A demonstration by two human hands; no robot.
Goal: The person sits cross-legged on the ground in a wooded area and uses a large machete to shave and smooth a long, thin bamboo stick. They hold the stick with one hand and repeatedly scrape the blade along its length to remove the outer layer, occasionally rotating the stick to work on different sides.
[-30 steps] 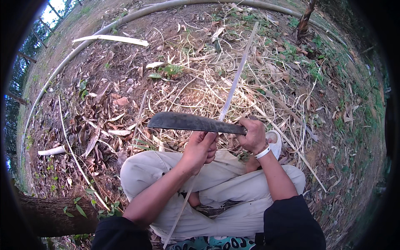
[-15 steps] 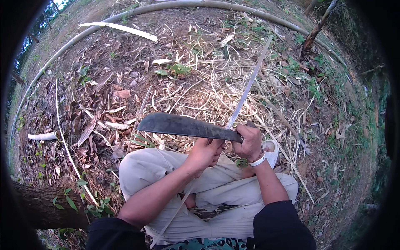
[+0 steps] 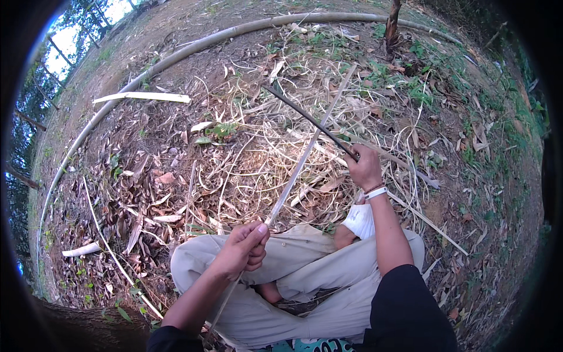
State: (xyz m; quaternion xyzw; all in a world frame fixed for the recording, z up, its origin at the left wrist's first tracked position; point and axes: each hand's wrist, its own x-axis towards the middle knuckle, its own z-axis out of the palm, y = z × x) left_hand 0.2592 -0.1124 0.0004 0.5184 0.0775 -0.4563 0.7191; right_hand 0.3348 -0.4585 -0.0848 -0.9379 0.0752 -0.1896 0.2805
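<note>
My left hand (image 3: 245,249) is closed around a long pale bamboo strip (image 3: 299,167) above my crossed legs. The strip slants far to the right over the shavings, and its tail runs back under my left forearm. In my right hand (image 3: 365,167) is a machete (image 3: 311,119), gripped by the handle. Its dark blade is seen edge-on, pointing to the far left and crossing over the strip in this view. Whether blade and strip touch I cannot tell. Curled pale shavings (image 3: 275,146) lie heaped on the ground beyond my legs.
A long bamboo pole (image 3: 176,57) curves across the far ground. A split bamboo piece (image 3: 146,96) lies at the far left, a thin strip (image 3: 105,234) nearer. A tree trunk (image 3: 88,325) is at the near left, a stump (image 3: 392,29) at the far right. Dry leaves cover much ground.
My right hand has swung the machete away from my left hand, outward and to the right, turning its blade edge-on. My left hand has moved left and nearer, still holding the strip. The view has tilted up.
</note>
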